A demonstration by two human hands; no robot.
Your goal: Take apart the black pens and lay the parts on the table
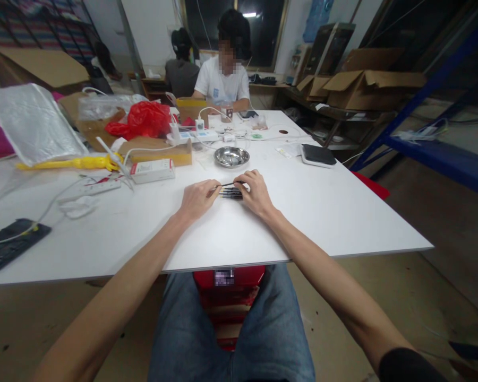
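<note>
My left hand (201,199) is closed, its fingertips pinching the left end of a thin dark stick (230,184). The other end of that stick is between the thumb and fingers of my right hand (255,192), so it spans the gap between both hands. Several similar thin dark sticks (231,193) lie side by side on the white table just beneath, some with pale left ends. My right hand partly covers their right ends. They are too small to tell whether they are pens or brushes. Beyond my hands stands a shiny metal bowl (231,157).
The white table (302,223) also bears a black-topped device (317,155), a small white box (153,171), a yellow object (75,163), a power strip (193,137), a red plastic bag (143,119) and a black keyboard-like object (14,244). A person (223,85) sits opposite.
</note>
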